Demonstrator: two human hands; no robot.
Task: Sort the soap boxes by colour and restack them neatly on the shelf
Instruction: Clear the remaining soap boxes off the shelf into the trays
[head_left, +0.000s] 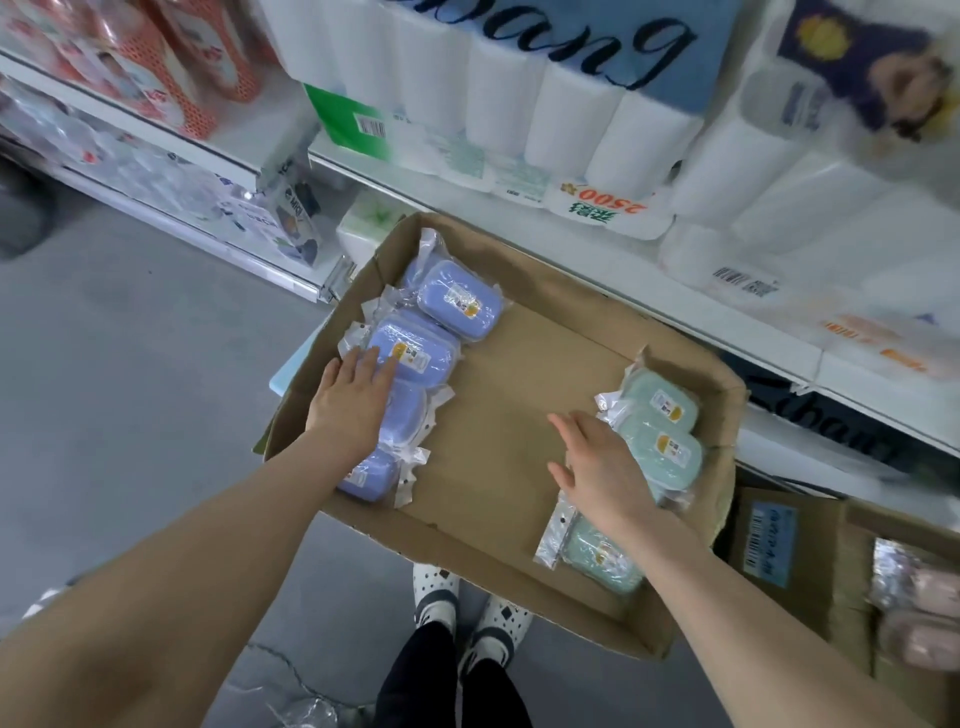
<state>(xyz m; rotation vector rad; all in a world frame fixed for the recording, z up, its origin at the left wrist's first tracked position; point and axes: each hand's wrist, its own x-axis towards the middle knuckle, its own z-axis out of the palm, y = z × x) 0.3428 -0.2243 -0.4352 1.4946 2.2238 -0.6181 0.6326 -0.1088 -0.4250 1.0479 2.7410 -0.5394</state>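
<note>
Slippage is the risk: left hand (353, 402) lies flat, ungripping, on purple soap boxes (415, 353) at nine o'clock in the cardboard tray (519, 415), right hand (602, 467) likewise open on green soap boxes (660, 441) at three (slick wrappers), so pressure could topple either stack.

Soap boxes (435, 332) in carton (524, 374), both sides.
</note>
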